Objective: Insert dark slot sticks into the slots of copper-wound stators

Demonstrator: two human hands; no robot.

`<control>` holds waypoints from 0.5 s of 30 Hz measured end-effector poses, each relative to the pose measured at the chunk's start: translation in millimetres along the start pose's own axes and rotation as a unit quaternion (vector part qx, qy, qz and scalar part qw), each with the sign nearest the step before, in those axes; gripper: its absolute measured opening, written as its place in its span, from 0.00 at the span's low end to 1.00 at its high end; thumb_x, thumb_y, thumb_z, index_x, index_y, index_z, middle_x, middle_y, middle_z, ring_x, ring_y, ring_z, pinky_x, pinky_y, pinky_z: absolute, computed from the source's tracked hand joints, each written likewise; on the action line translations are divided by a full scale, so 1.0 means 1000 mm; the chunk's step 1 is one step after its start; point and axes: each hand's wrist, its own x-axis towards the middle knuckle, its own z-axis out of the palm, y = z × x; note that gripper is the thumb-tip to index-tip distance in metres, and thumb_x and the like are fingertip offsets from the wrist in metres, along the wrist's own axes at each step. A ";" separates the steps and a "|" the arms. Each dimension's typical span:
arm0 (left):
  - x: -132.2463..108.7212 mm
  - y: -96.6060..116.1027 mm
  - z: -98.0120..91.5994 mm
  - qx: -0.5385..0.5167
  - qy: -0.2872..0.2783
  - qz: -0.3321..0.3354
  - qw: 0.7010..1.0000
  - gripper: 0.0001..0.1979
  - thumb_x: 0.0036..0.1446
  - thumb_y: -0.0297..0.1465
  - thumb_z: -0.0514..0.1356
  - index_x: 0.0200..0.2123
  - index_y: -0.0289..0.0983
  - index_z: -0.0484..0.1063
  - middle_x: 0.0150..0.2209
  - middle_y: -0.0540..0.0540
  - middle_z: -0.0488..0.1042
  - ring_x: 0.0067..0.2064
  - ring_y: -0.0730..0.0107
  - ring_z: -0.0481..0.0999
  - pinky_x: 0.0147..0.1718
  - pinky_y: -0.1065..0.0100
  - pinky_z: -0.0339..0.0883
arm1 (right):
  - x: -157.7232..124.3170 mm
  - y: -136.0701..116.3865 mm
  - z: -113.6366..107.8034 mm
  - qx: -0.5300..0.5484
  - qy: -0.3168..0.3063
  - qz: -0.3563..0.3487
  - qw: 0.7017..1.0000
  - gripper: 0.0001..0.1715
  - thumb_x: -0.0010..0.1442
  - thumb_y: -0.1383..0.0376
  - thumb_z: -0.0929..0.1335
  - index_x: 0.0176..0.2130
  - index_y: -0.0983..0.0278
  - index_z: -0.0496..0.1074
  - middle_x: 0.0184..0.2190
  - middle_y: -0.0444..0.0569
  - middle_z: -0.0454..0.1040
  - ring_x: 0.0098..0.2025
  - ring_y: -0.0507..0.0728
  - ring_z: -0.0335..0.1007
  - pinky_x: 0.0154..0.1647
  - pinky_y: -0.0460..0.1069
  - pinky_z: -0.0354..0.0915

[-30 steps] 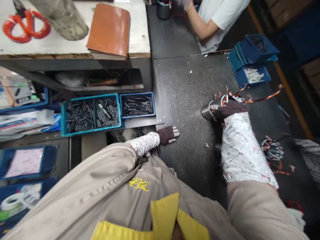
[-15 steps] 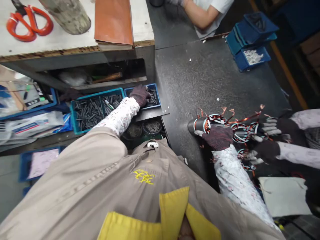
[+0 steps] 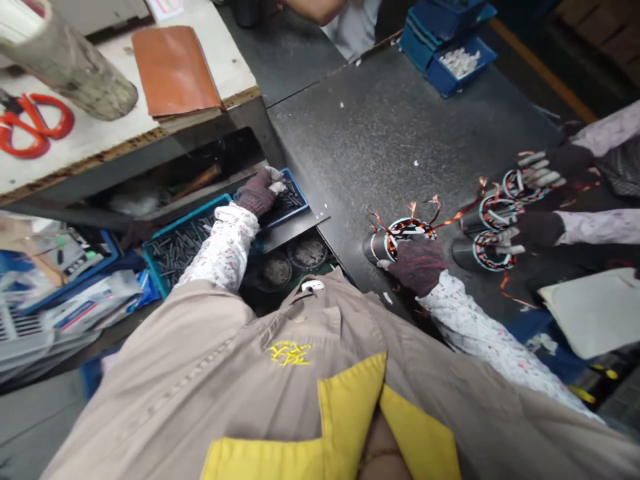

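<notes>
On the dark speckled workbench (image 3: 400, 120), a copper-wound steel cylinder with teal rings (image 3: 400, 235) lies on its side towards the near edge, the right hand (image 3: 417, 267) in a maroon glove curled over it. At left, the left hand (image 3: 257, 193), fingers bunched, is at a blue plastic tray of dark metal pins (image 3: 299, 190); whether it pinches one, I cannot tell.

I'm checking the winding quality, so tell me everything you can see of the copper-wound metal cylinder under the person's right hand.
The copper-wound metal cylinder is short and lies on its side, its bare dull-grey end pointing left in the view. Turquoise-edged rings wound with shiny copper-coloured wire encircle it, and loose wire ends stick out. It appears to rest on the dark speckled workbench, and the right hand, in a dark maroon knit glove, grips it from the near side.
</notes>
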 end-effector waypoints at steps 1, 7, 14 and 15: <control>-0.005 0.008 0.006 -0.082 -0.004 -0.019 0.996 0.20 0.68 0.29 0.76 0.62 0.41 0.83 0.43 0.48 0.86 0.49 0.54 0.89 0.66 0.48 0.87 | 0.001 0.000 0.001 0.012 0.001 -0.001 1.000 0.31 0.83 0.50 0.75 0.65 0.72 0.92 0.67 0.79 0.88 0.69 0.82 0.85 0.68 0.65 0.77; -0.048 0.067 0.060 -0.307 -0.144 -0.021 0.940 0.28 0.58 0.39 0.86 0.58 0.39 0.84 0.46 0.46 0.87 0.45 0.61 0.89 0.54 0.56 0.90 | 0.002 0.000 0.002 0.052 0.002 -0.013 0.999 0.32 0.85 0.52 0.72 0.67 0.76 0.89 0.69 0.81 0.87 0.69 0.80 0.85 0.68 0.63 0.75; -0.078 0.103 0.107 -0.337 -0.260 -0.065 0.902 0.36 0.61 0.53 0.87 0.61 0.40 0.83 0.38 0.50 0.84 0.38 0.65 0.89 0.41 0.66 0.88 | 0.001 0.001 -0.002 0.067 -0.015 -0.031 0.997 0.38 0.86 0.50 0.71 0.75 0.78 0.85 0.73 0.81 0.84 0.74 0.82 0.84 0.72 0.66 0.75; -0.080 0.105 0.112 -0.339 -0.267 -0.069 0.899 0.36 0.61 0.52 0.88 0.62 0.40 0.83 0.40 0.50 0.85 0.38 0.66 0.89 0.43 0.66 0.89 | 0.001 0.002 -0.002 0.072 -0.015 -0.032 0.997 0.39 0.86 0.50 0.71 0.75 0.78 0.84 0.73 0.81 0.84 0.74 0.82 0.84 0.72 0.66 0.75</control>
